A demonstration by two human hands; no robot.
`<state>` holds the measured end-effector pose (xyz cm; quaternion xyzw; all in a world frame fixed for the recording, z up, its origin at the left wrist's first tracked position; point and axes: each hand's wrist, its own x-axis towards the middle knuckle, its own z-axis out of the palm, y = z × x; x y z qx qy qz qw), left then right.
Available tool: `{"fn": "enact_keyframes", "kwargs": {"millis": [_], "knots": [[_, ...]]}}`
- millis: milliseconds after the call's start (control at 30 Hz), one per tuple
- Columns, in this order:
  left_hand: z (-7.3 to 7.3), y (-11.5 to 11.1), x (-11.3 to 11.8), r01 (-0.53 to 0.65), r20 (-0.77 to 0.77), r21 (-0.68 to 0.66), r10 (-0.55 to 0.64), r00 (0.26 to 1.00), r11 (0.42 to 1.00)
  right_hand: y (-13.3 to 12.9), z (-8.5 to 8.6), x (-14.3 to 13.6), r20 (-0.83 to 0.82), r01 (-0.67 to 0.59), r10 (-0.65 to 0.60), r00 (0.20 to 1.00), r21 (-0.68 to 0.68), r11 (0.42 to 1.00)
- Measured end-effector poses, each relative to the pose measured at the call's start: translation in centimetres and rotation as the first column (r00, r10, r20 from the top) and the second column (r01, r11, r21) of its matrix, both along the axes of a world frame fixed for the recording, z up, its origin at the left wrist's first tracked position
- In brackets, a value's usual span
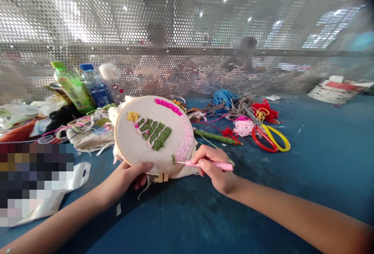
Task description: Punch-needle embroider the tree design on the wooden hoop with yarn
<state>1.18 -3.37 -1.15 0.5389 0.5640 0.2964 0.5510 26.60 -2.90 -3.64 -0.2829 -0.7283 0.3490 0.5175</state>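
A perforated metal screen (187, 12) rises behind the blue tabletop (181, 223). My right arm (286, 207) slants in from the lower right corner, and my left arm (73, 211) reaches up from the lower left. Between my hands is the round hoop (116, 137), tilted over the tabletop and stretching white cloth (140, 145).

My left hand (131, 174) is closed on the hoop's lower left rim, thumb laid across the cloth and pointing right, other fingers curled below the rim. My right hand (214, 168) is bent inward at the lower right rim, thumb and fingers pinching the pink needle (223, 166). I hold it nearly level, its thin metal tip pointing left to a small green patch (173, 158) on the cloth, beside the pale pink stitches (187, 139).

Bottles (77, 92) stand behind the hoop to its left; tangled yarn (223, 97) is heaped behind it to the right. The red-and-yellow scissors (265, 139) lie right of the hoop, near a green strand (217, 137). On the cloth are a green tree (159, 135), a magenta arc (168, 106) and a yellow star (133, 116).
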Motion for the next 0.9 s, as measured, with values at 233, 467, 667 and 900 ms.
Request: {"fn": "enact_keyframes", "kwargs": {"millis": [233,467,667,900], "knots": [[-0.2,0.1,-0.2,-0.015,-0.022,-0.007,0.015,1.0,1.0,0.1,0.6,-0.5,0.228,-0.092,0.046,0.972,0.195,0.976],[-1.3,0.4,-1.2,0.077,-0.075,0.02,-0.075,0.994,0.997,0.5,-0.2,-1.9,0.369,-0.077,-0.032,0.929,0.278,0.958],[-1.4,0.2,-1.2,0.117,-0.026,-0.022,-0.117,0.993,0.993,0.5,0.6,-2.0,0.331,-0.133,0.112,0.937,0.043,0.99],[-1.0,0.1,-0.8,0.034,0.111,-0.077,-0.025,0.993,0.996,0.2,0.2,0.3,0.016,-0.094,0.095,0.995,-0.031,0.995]]}}
